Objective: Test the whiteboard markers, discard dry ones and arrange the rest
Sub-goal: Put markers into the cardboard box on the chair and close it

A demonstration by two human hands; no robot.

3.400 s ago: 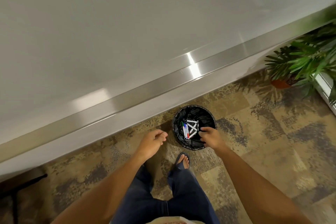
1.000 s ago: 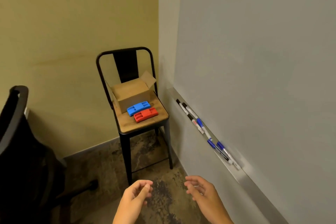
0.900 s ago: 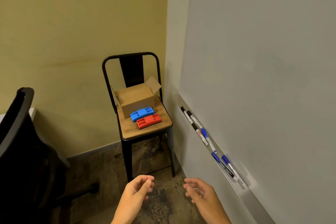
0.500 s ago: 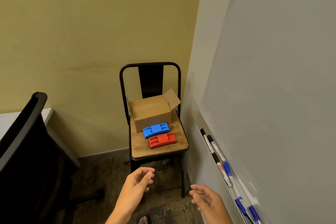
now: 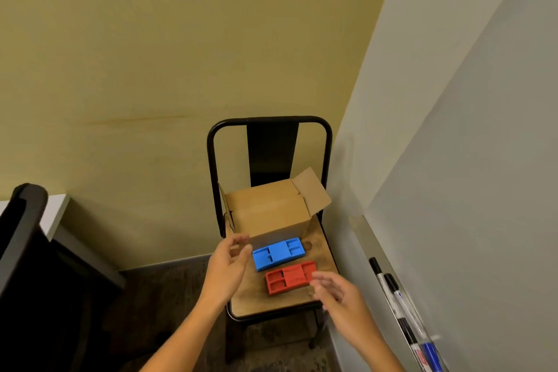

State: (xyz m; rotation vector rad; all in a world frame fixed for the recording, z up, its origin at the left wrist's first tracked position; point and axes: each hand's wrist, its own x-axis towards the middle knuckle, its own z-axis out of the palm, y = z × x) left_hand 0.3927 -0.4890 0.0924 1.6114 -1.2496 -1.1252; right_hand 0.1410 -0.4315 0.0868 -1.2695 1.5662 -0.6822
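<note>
A blue plastic holder (image 5: 278, 253) and a red plastic holder (image 5: 291, 276) lie side by side on the wooden seat of a black metal chair (image 5: 320, 246). Behind them stands an open cardboard box (image 5: 268, 211). My left hand (image 5: 228, 267) hovers at the blue holder's left end with loose fingers, holding nothing. My right hand (image 5: 339, 296) hovers by the red holder's right end, also empty. Several markers (image 5: 395, 299) lie in the whiteboard's tray (image 5: 367, 232) at the lower right.
The whiteboard (image 5: 468, 160) fills the right side. A black office chair (image 5: 21, 251) and a white desk edge (image 5: 54, 211) stand at the left. A yellow wall is behind the chair, patterned carpet below.
I have stepped closer to the chair. Both hands have risen from waist height to just over the seat, beside the blue and red holders. The waste bin is out of view.
</note>
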